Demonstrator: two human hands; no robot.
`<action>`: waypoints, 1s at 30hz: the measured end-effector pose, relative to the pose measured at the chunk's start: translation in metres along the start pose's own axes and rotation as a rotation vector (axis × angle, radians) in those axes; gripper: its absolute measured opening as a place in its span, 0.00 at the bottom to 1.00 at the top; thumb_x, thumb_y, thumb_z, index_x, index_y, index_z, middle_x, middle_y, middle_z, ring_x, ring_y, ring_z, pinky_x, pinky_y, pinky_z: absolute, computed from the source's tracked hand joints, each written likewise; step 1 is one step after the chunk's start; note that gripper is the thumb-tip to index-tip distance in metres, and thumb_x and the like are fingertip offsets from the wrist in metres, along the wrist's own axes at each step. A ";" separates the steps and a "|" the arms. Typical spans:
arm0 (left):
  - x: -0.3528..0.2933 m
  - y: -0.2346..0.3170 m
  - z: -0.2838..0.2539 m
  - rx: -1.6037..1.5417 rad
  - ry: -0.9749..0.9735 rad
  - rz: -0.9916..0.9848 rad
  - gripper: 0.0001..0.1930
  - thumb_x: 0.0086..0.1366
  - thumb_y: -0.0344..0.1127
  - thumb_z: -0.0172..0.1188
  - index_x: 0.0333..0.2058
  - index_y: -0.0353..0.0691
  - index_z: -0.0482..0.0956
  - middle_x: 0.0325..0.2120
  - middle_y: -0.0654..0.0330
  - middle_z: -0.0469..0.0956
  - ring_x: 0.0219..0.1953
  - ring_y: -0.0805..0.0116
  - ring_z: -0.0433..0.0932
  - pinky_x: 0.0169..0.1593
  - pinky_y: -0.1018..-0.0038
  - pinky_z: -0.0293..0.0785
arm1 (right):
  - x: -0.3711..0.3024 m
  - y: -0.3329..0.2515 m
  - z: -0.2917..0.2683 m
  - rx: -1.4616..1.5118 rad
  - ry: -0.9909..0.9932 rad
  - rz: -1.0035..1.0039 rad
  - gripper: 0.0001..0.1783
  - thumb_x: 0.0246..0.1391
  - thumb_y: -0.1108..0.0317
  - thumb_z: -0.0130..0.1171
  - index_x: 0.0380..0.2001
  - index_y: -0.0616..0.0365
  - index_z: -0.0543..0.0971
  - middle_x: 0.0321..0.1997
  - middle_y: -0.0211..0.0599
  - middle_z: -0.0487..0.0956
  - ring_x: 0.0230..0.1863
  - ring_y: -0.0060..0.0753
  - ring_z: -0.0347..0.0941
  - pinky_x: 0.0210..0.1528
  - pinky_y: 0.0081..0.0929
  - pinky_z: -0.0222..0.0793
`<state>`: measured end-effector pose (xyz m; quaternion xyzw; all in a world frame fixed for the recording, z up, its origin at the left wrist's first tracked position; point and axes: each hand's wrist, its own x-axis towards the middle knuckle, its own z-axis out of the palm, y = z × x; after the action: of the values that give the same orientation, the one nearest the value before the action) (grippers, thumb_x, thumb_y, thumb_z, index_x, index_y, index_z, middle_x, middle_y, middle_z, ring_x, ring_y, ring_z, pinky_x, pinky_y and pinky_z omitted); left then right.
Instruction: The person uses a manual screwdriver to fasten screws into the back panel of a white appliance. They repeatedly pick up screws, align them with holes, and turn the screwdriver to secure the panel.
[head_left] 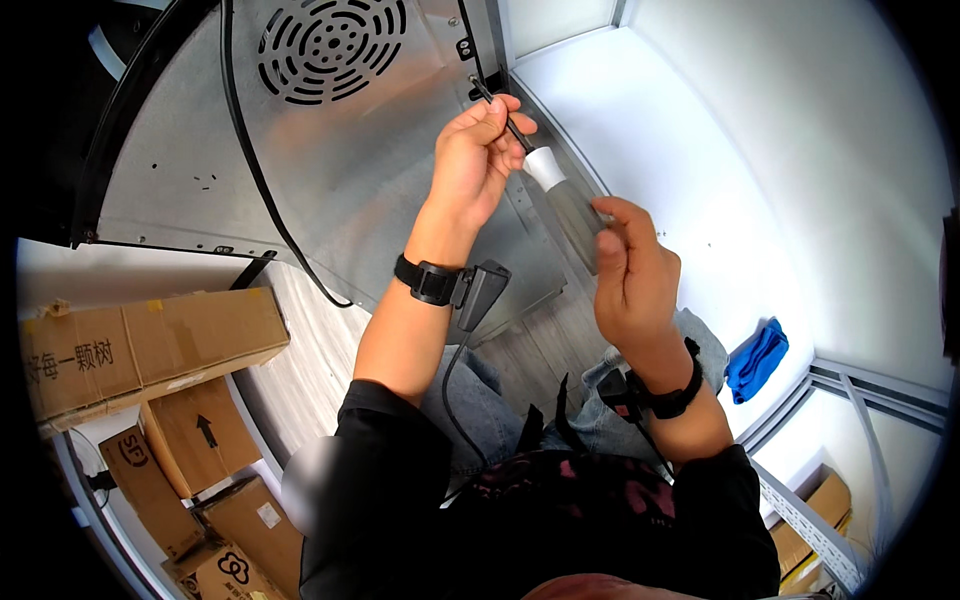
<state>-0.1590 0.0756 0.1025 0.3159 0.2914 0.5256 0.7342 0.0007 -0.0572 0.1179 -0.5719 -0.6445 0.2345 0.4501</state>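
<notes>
My right hand [630, 275] is closed around the translucent grey handle of a screwdriver [562, 195] with a white collar. My left hand [478, 155] pinches its thin dark shaft just behind the tip. The tip rests at a small screw [472, 78] on the edge of a large grey metal back panel [360, 170] of an appliance. Both wrists wear black straps with small devices.
A round vent grille [330, 45] sits high on the panel, and a black cable [262, 180] runs down across it. Cardboard boxes [150, 345] are stacked at the left. A blue cloth [756, 358] lies on the white surface at the right.
</notes>
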 end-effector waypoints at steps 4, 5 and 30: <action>0.005 -0.004 -0.005 0.002 0.041 -0.007 0.09 0.69 0.37 0.49 0.36 0.37 0.73 0.25 0.59 0.78 0.19 0.80 0.71 0.22 0.84 0.67 | 0.006 -0.004 0.007 -0.150 0.159 -0.270 0.21 0.53 0.65 0.59 0.46 0.63 0.68 0.27 0.45 0.76 0.23 0.48 0.73 0.27 0.32 0.69; 0.005 -0.004 -0.005 -0.008 0.041 -0.010 0.09 0.69 0.36 0.49 0.36 0.37 0.73 0.25 0.59 0.78 0.19 0.80 0.71 0.22 0.84 0.66 | 0.005 0.001 0.010 -0.154 0.176 -0.260 0.21 0.53 0.64 0.59 0.46 0.63 0.67 0.26 0.44 0.76 0.22 0.48 0.73 0.26 0.32 0.69; 0.000 0.005 0.002 -0.019 0.014 -0.027 0.10 0.69 0.36 0.49 0.40 0.34 0.72 0.28 0.58 0.78 0.18 0.80 0.69 0.20 0.87 0.65 | 0.009 0.001 0.004 -0.198 0.166 -0.245 0.23 0.45 0.62 0.65 0.41 0.62 0.70 0.25 0.41 0.74 0.27 0.42 0.73 0.27 0.33 0.68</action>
<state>-0.1609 0.0768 0.1077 0.3012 0.2956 0.5207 0.7421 -0.0014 -0.0471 0.1178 -0.5481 -0.6900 0.0652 0.4682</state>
